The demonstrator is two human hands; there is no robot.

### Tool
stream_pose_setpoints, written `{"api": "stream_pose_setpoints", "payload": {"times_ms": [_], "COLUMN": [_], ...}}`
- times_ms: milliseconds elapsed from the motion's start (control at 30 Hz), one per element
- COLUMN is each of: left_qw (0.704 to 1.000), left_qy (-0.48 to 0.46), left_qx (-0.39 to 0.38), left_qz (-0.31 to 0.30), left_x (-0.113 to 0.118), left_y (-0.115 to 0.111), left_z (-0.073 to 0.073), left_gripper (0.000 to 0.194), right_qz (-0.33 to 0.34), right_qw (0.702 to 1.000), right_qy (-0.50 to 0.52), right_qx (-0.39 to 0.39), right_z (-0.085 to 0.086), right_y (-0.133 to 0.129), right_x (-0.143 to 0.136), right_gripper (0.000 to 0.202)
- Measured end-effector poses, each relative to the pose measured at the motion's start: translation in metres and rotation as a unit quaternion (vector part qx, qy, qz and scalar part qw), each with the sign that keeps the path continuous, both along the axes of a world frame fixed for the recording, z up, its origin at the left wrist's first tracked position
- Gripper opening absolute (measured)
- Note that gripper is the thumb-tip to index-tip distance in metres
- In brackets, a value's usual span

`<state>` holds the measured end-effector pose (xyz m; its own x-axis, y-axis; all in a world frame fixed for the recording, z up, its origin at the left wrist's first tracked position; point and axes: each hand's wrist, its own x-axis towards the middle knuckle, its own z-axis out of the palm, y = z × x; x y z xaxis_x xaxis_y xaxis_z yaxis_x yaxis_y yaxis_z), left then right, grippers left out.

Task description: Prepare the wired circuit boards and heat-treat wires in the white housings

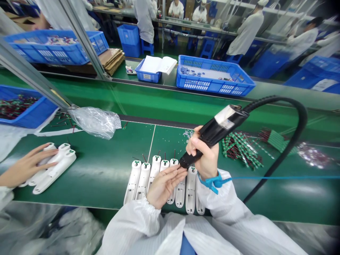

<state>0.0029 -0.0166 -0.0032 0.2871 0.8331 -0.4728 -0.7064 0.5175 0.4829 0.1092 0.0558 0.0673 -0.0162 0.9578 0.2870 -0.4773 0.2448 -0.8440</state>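
Observation:
My right hand [204,154] is wrapped round a black electric screwdriver [219,125], its nose pointing down and left. A blue wrist strap [214,182] sits on that wrist. My left hand [164,184] is palm up with fingers stretched out, their tips right at the screwdriver's nose. Whether a small part lies at those fingertips, I cannot make out. Beneath both hands, several white elongated plastic housings [132,180] lie side by side, with small green boards and thin wires at their top ends. My left hand hides part of the row.
Small screws [188,134] lie scattered beyond the housings. Green circuit strips with wires [241,148] are piled at right. At left, another person's hand [32,164] rests on white housings [57,166] near a plastic bag [95,120]. A blue basket [215,85] stands behind; the screwdriver's cable [300,124] arches right.

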Motion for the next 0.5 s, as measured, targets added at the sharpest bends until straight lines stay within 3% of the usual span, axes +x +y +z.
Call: {"api": "stream_pose_setpoints", "payload": {"times_ms": [300,500], "left_qw": [0.996,0.998], "left_qy": [0.092,0.058], "left_qx": [0.004,-0.017], "left_qz": [0.002,0.019], "left_x": [0.0,0.002], "left_y": [0.0,0.002], "left_z": [-0.006,-0.012], "left_gripper": [0.022,0.016], "right_qz": [-0.024,-0.018], "right_qw": [0.999,1.0], "right_qy": [-0.021,-0.01], "right_qx": [0.005,0.009], "right_z": [0.002,0.007], "right_y": [0.0,0.002], "right_x": [0.004,0.007], "right_gripper": [0.021,0.021]}}
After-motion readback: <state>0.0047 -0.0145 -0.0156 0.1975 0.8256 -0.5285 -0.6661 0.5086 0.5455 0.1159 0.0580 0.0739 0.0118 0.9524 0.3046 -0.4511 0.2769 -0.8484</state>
